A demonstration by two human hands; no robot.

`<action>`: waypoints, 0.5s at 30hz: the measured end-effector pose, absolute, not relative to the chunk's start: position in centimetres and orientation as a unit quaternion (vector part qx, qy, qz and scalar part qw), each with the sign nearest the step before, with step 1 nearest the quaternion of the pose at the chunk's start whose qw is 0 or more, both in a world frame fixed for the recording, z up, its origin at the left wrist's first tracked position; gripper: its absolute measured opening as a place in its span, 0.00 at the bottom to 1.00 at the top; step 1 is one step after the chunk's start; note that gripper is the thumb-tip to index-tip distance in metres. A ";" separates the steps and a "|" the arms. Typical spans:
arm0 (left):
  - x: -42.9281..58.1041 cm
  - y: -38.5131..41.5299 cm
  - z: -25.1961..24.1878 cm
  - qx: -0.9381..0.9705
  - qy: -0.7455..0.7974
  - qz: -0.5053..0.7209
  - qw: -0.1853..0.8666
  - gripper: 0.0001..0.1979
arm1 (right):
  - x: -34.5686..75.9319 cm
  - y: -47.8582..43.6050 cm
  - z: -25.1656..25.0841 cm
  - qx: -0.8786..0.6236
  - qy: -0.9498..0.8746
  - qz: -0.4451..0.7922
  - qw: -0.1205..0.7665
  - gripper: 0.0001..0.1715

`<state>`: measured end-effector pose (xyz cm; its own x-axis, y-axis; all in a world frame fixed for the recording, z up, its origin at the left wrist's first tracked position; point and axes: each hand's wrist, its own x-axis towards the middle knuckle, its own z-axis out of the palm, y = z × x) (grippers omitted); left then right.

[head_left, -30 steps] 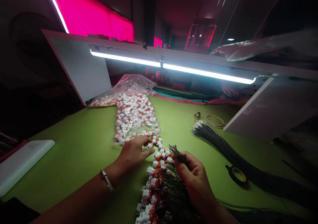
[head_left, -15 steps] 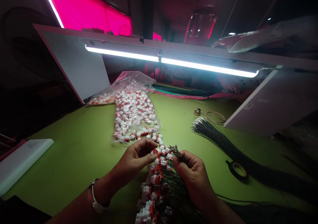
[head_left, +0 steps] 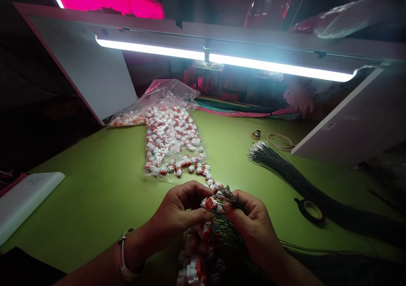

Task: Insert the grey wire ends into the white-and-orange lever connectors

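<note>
Between its thumb and fingers, my left hand (head_left: 182, 210) pinches a small white and orange connector housing (head_left: 209, 203), its holed orange face turned toward me. Close beside it, my right hand (head_left: 250, 218) is closed on a bunch of dark wires (head_left: 231, 195), whose metal-tipped ends stick out past the thumb. One wire end seems to reach the housing; whether it is inserted I cannot tell. Below both hands runs a pile of white and orange connectors (head_left: 195, 269) with dark wires attached. A line of loose connectors (head_left: 198, 168) leads up to a clear plastic bag (head_left: 173, 134) full of them.
A bundle of black wires (head_left: 285, 172) lies at right, near a roll of black tape (head_left: 311, 211). A white box-shaped item (head_left: 30, 201) sits at left. Overhead hangs a tube light (head_left: 279, 66) between white panels. Another person's hand (head_left: 304, 104) is at the far right by coloured wires (head_left: 241, 110).
My left hand has come slightly right with a connector housing now clear between its fingers, close to the wire ends in my right hand. The camera view has tilted down a little.
</note>
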<state>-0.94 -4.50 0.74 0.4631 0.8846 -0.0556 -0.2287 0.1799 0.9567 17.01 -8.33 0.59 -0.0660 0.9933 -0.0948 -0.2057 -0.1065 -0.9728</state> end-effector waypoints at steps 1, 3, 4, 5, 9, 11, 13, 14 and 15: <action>-1.0 -4.5 0.7 0.508 0.337 0.399 0.685 0.13 | 17.0 -8.3 0.6 -0.456 -0.433 0.588 0.508 0.12; -1.0 -4.6 0.6 0.527 0.341 0.408 0.663 0.11 | 17.0 -8.3 0.5 -0.457 -0.436 0.587 0.506 0.12; -1.0 -4.6 0.5 0.535 0.338 0.416 0.653 0.11 | 17.0 -8.4 0.4 -0.457 -0.438 0.587 0.506 0.13; -1.0 -4.7 0.4 0.542 0.334 0.424 0.644 0.11 | 17.0 -8.4 0.4 -0.456 -0.441 0.586 0.504 0.13; -1.0 -4.7 0.2 0.550 0.319 0.437 0.636 0.11 | 17.0 -8.6 0.6 -0.454 -0.440 0.590 0.502 0.13; -0.9 -4.6 0.2 0.548 0.318 0.438 0.638 0.11 | 17.0 -8.6 0.8 -0.450 -0.433 0.596 0.504 0.13; -0.9 -4.6 0.2 0.551 0.323 0.442 0.630 0.11 | 17.0 -8.6 0.8 -0.448 -0.427 0.603 0.502 0.13; -0.9 -4.6 0.2 0.554 0.324 0.445 0.624 0.11 | 17.0 -8.5 0.9 -0.450 -0.426 0.607 0.498 0.13; -0.8 -4.6 0.1 0.558 0.324 0.448 0.618 0.11 | 16.9 -8.5 0.8 -0.452 -0.425 0.610 0.493 0.13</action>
